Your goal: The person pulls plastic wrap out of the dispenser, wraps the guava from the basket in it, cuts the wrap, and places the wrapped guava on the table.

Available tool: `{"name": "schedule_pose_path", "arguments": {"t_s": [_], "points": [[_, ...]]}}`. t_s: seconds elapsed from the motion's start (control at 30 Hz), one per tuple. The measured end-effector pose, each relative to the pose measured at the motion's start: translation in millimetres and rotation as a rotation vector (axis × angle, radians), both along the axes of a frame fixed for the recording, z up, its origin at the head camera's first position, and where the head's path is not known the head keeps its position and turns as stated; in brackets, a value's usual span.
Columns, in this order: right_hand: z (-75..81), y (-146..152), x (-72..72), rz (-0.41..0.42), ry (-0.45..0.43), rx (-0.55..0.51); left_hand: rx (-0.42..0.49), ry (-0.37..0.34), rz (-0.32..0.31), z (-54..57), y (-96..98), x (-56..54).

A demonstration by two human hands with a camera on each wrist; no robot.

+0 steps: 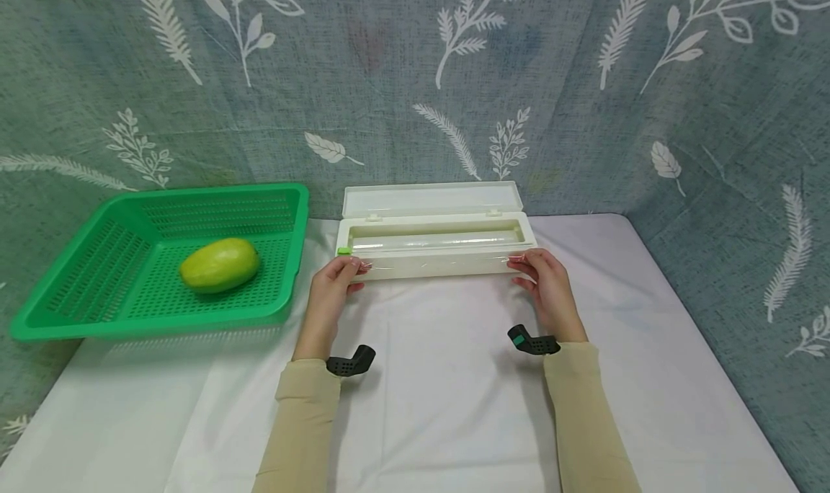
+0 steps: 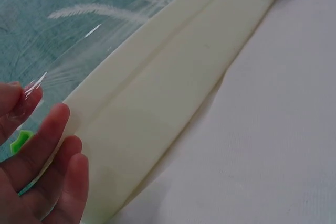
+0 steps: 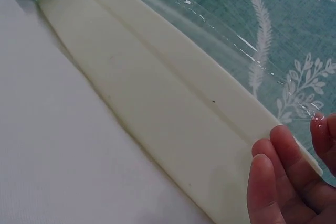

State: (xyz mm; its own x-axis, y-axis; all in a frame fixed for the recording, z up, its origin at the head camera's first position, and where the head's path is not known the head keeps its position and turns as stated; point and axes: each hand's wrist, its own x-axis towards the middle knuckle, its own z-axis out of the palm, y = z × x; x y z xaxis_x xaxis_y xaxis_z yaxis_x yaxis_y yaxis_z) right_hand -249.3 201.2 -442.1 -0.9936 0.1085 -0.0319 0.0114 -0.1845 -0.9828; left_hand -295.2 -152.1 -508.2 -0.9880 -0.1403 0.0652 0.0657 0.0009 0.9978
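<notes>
A white cling film dispenser [image 1: 431, 264] lies on the table with its hinged lid [image 1: 431, 201] raised at the back. Inside its long slot sits a roll of film [image 1: 434, 240], and a small green slider [image 1: 344, 251] is at the left end. Between thumb and index finger, my left hand [image 1: 327, 295] pinches the left end of the clear cling film [image 2: 86, 53]. My right hand [image 1: 551, 291] pinches the film's other end, so the sheet stretches along the dispenser's front edge. In both wrist views the remaining fingers lie close along the front wall.
To the left, a green plastic basket [image 1: 302, 226] holds a yellow-green oval fruit [image 1: 220, 265]. A white cloth [image 1: 447, 392] covers the table. Behind and to the right hangs a grey-blue curtain [image 1: 382, 82] with white leaf prints.
</notes>
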Motion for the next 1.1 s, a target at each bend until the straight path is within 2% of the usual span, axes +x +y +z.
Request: {"name": "schedule_pose_path", "arguments": {"t_s": [0.23,0.3,0.4,0.43,0.57,0.67,0.73,0.87,1.1], "points": [[-16.5,8.1,-9.6,0.033,0.034,-0.078,0.084,-0.020,-0.026,5.6,1.2,1.7],[-14.8,7.9,-9.0,0.037,0.032,-0.088,0.088,-0.021,-0.033,6.0,0.7,1.5],[-4.2,4.3,-3.5,0.041,0.023,-0.106,0.089,-0.017,-0.062,9.0,-0.5,3.6],[0.2,2.8,-1.3,0.040,0.017,-0.114,0.101,-0.014,-0.079,11.6,-1.1,5.7],[15.5,-1.2,7.0,0.060,-0.005,-0.138,0.088,-0.035,-0.115,40.2,4.1,24.5],[19.9,-0.5,9.5,0.089,-0.013,-0.146,0.059,-0.071,-0.128,65.8,9.9,39.8],[20.0,1.0,9.5,0.104,-0.007,-0.150,0.052,-0.087,-0.152,74.9,10.6,44.6],[16.1,4.6,8.2,0.119,0.019,-0.173,0.064,-0.109,-0.181,81.8,10.2,48.2],[9.7,9.4,6.8,0.133,0.012,-0.085,0.069,-0.102,-0.207,82.3,9.2,50.3]]}}
